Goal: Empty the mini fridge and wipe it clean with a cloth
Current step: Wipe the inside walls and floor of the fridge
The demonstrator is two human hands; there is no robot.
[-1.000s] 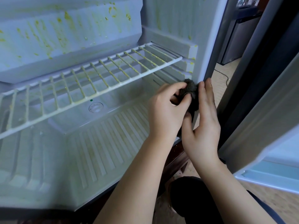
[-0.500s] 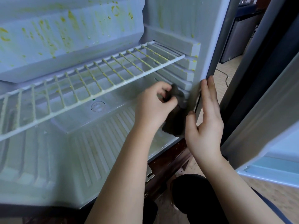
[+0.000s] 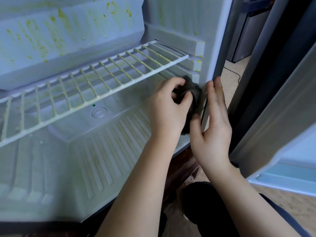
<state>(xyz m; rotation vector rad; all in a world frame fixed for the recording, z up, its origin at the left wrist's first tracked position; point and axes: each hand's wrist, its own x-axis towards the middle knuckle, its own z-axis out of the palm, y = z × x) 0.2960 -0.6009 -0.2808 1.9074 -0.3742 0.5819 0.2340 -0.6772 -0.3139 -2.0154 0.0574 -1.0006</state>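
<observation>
Cloth [image 3: 195, 93], soft and limp, wadded in curled fingers of left hand [image 3: 167, 108] under right end of shelf [image 3: 102, 79], probably best gripped bunched; right hand [image 3: 215, 124] flat beside, fingers straight.

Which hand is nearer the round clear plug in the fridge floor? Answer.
Left. The left hand, gripping the dark grey cloth, is right of the plug; the right hand lies further right, at the fridge's front edge.

One wide-angle camera, worn on the head, looks forward and down from close range into the open mini fridge [image 3: 68, 168] — its wire shelf [image 3: 111, 91] and floor fill the left and centre. The door [image 3: 282, 125] runs along the right; the person's dark-clad leg [image 3: 205, 202] sits at the near edge.
</observation>
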